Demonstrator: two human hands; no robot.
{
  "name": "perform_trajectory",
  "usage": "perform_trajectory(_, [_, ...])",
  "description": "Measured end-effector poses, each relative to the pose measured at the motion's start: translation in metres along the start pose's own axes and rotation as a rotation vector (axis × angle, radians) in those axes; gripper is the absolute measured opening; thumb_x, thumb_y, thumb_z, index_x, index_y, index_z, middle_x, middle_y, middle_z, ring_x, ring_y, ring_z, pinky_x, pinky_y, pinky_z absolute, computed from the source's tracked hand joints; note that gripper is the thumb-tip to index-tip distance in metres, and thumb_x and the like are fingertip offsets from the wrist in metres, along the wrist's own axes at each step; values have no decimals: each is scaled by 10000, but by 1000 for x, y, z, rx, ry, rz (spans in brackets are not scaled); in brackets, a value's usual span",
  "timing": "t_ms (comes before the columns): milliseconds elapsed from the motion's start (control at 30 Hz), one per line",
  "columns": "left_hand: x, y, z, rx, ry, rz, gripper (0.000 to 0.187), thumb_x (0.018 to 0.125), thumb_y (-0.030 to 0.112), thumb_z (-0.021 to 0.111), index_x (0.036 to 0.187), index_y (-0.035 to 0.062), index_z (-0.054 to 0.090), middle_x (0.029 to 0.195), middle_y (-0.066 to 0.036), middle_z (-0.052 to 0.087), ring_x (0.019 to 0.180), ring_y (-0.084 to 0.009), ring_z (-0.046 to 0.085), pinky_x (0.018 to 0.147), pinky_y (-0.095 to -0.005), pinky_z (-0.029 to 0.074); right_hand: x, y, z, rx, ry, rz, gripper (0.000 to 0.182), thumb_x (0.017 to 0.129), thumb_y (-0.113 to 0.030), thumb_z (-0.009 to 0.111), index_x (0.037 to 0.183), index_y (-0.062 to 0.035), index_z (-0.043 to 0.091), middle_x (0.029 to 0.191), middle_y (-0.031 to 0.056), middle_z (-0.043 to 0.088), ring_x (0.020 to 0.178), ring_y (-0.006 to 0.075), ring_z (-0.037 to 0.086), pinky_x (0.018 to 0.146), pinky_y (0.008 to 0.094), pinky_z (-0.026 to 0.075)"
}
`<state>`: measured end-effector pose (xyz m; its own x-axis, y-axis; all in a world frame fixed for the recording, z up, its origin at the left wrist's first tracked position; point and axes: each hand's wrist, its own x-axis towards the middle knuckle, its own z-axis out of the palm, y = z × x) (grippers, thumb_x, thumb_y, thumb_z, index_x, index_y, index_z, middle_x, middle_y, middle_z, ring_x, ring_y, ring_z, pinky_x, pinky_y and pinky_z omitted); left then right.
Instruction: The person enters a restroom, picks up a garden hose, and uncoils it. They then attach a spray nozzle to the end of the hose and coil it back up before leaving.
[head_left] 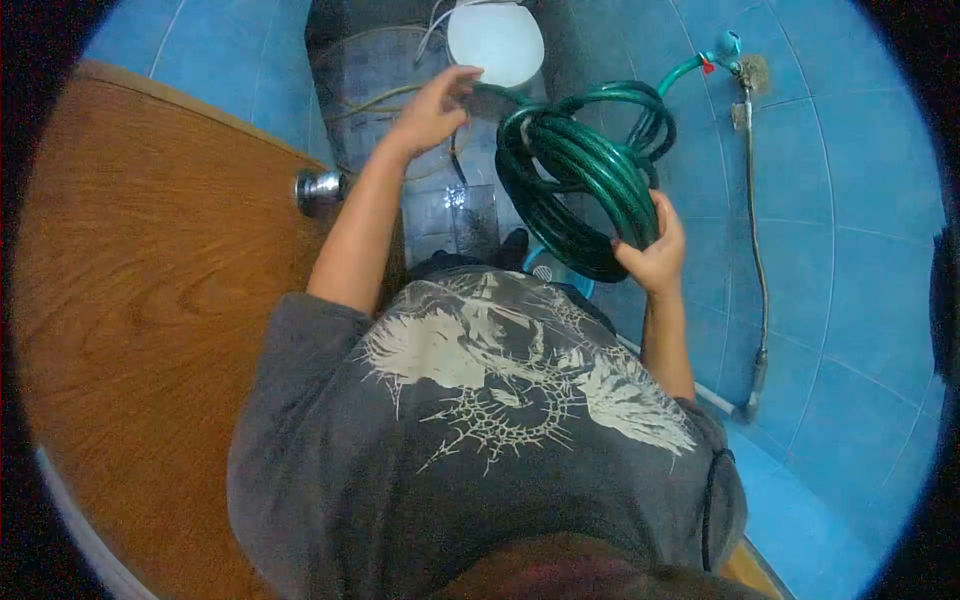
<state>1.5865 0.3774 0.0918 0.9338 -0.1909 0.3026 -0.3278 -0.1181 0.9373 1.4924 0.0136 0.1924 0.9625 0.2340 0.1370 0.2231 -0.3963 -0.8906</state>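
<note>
A coiled green garden hose point(590, 165) hangs in front of me in several loops. My right hand point(655, 250) is closed around the lower right side of the coil, thumb on the near side. To the left of the loops, my left hand point(437, 112) is raised with its fingers curled around a stretch of the same hose that leads out from the top of the coil. A short dark length hangs below that hand, perhaps the hose's end. From the upper right of the coil, the hose runs to a wall tap point(730, 45), with a red clip near the joint.
A wooden door point(160, 300) with a round metal knob point(318, 188) stands at my left. Ahead is a white toilet lid point(495, 45), with a beige hose on the wet tiled floor. A pipe point(757, 240) runs down the blue tiled wall point(850, 180) at right.
</note>
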Motion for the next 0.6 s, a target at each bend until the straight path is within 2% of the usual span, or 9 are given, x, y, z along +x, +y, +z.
perform_trajectory(67, [24,-23,18,709,73,376,587,758,22,695,1310,122,519,1301,-126,567,1049,-331,617,963,-412,486,7,8,-16,-102,-45,-53,624,574,-118,747,1153,21,562,1006,92,662,948,167,631,886,313,487])
perform_trajectory(100, [29,-26,30,554,25,363,490,746,51,671,1225,106,582,1198,-157,623,1012,-377,618,923,-437,487,4,20,-17,-128,-29,-95,631,564,-127,757,1148,12,562,985,100,670,919,179,645,869,319,497])
perform_trajectory(200, [45,-55,30,552,-217,15,332,755,61,632,1087,75,644,1024,-188,667,938,-364,640,830,-433,501,-4,17,-12,-228,-12,-120,613,549,-93,716,1124,51,556,980,81,619,929,143,591,852,285,471])
perform_trajectory(233, [44,-51,30,439,-112,116,187,749,114,627,927,74,670,835,-190,667,828,-364,650,729,-447,496,-9,28,-11,-162,-45,-83,607,558,-88,732,1127,36,559,980,107,637,929,174,616,850,307,486])
perform_trajectory(333, [32,2,20,590,-167,-35,148,717,165,642,846,98,668,766,-154,657,754,-366,638,672,-451,488,-26,72,-13,-428,-2,-79,597,576,-88,762,1133,3,565,994,140,647,917,236,647,838,340,505])
perform_trajectory(367, [28,8,23,651,-174,23,160,686,229,651,790,107,654,700,-141,630,709,-371,622,635,-466,473,-33,83,-11,-552,27,-100,567,592,-66,774,1119,-22,571,999,170,642,911,308,653,827,378,512])
perform_trajectory(467, [19,32,32,656,-273,47,231,660,234,666,800,55,624,719,-157,610,697,-379,592,619,-453,454,-41,116,8,-534,153,-15,526,614,-24,757,1104,-18,566,984,170,633,906,337,644,816,400,511])
perform_trajectory(500, [18,42,37,657,-220,71,234,653,283,650,785,90,648,712,-154,625,723,-380,616,631,-478,468,-40,116,8,-609,181,-67,508,642,-20,761,1108,-18,559,1017,182,625,956,351,628,830,415,502])
perform_trajectory(600, [18,53,46,686,-192,125,260,644,294,648,793,81,653,723,-160,628,731,-387,614,642,-472,478,-33,130,5,-558,20,108,559,597,-50,767,1118,-48,562,1080,175,607,1058,382,568,915,443,462])
